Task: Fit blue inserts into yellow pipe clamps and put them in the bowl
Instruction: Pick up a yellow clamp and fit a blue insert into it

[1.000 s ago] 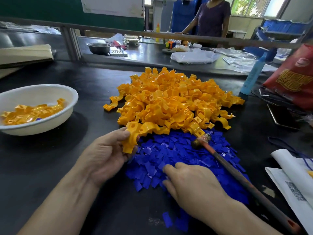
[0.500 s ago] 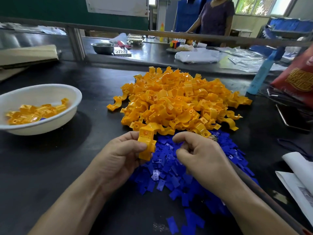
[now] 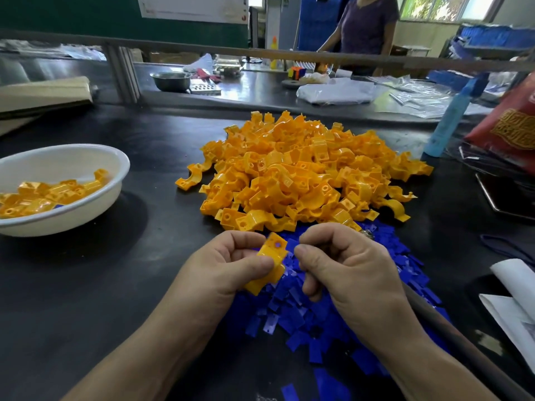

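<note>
Head view: above the blue insert pile [image 3: 292, 316], a yellow clamp [image 3: 269, 257] is pinched in the left hand's [image 3: 224, 270] grip; the right hand's [image 3: 347, 270] grip is curled, its contents cannot be told.

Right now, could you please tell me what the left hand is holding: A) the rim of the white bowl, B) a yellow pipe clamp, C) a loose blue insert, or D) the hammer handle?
B: the left hand pinches a yellow pipe clamp between thumb and fingers, above the pile of blue inserts.
</note>
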The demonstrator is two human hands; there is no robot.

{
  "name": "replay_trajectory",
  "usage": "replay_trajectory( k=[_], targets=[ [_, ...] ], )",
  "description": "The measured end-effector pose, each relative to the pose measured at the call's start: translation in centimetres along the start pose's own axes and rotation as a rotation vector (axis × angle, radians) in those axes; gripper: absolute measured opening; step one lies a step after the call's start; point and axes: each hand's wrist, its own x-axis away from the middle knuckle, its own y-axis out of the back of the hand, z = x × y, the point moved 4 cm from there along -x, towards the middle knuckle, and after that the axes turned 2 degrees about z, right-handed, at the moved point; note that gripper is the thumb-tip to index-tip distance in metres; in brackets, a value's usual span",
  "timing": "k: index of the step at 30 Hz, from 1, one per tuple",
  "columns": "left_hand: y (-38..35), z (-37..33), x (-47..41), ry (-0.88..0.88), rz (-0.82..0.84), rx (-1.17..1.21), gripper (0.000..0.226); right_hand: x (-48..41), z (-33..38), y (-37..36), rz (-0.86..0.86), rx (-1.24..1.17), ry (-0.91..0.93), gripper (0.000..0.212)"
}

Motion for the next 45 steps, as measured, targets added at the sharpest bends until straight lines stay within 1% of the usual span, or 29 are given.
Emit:
replay_trajectory(
  k=[2, 4, 7, 10, 12, 15, 18, 20, 22, 25, 28, 31, 34, 37, 40, 43, 45],
  targets=[
    [-0.4, -0.1, 0.3, -0.012, 0.051, -0.003, 0.046, 0.2, 0.2, -0.4, 0.017, 0.047, 0.020, 0.017],
    [-0.9, 0.0, 0.7, -0.003, 0.102, 0.008, 0.054, 0.3, 0.4, -0.8, 0.020, 0.128, 0.034, 0.020],
    [-1.4, 0.1, 0.9, 0.018, 0.143, 0.037, 0.060, 0.4, 0.7, -0.8, 0.011, 0.228, 0.077, 0.019],
    [-1.5, 0.2, 0.9, 0.005, 0.135, 0.062, 0.059, 0.7, 1.2, -0.7, -0.019, 0.327, 0.149, 0.015],
    [-1.3, 0.3, 0.8, -0.027, 0.107, 0.080, 0.059, 0.9, 1.2, -0.8, -0.036, 0.355, 0.165, 0.012],
    [-1.3, 0.2, 0.9, -0.097, 0.089, 0.065, 0.060, 0.8, 0.8, -0.7, -0.048, 0.266, 0.105, 0.009],
    [-1.7, -0.1, 1.2, -0.153, 0.091, 0.027, 0.058, 0.6, 0.0, -0.5, -0.046, 0.161, -0.023, 0.012],
    [-1.7, -0.1, 1.3, -0.178, 0.078, 0.011, 0.054, 0.4, -0.6, -0.5, -0.003, 0.117, -0.103, 0.013],
    [-1.7, -0.1, 1.3, -0.193, 0.087, -0.007, 0.052, 0.4, -1.0, -0.6, 0.059, 0.002, -0.165, 0.015],
    [-1.8, 0.0, 1.3, -0.174, 0.124, -0.030, 0.052, 0.3, -1.1, -0.4, 0.077, -0.144, -0.168, 0.022],
    [-1.5, 0.2, 1.0, -0.133, 0.124, -0.063, 0.037, 0.3, -0.9, -0.2, 0.076, -0.128, -0.118, 0.022],
    [-1.5, 0.3, 0.7, -0.063, 0.148, -0.078, 0.024, 0.5, -0.6, -0.5, 0.098, 0.001, -0.056, 0.017],
    [-1.5, 0.4, 0.7, -0.039, 0.160, -0.101, 0.026, 0.8, -0.3, -0.8, 0.114, 0.105, -0.002, 0.016],
    [-1.4, 0.3, 0.7, -0.071, 0.165, -0.115, 0.022, 0.9, -0.1, -0.9, 0.127, 0.087, 0.003, 0.012],
    [-1.1, 0.3, 0.8, -0.103, 0.152, -0.150, 0.023, 1.0, -0.1, -0.9, 0.135, 0.062, 0.009, 0.010],
    [-1.3, 0.0, 0.9, -0.110, 0.131, -0.180, 0.023, 1.0, -0.2, -1.0, 0.141, 0.058, 0.006, 0.014],
    [-1.3, -0.3, 0.9, -0.100, 0.088, -0.213, 0.026, 0.9, -0.3, -1.1, 0.138, 0.077, -0.012, 0.018]
  ],
)
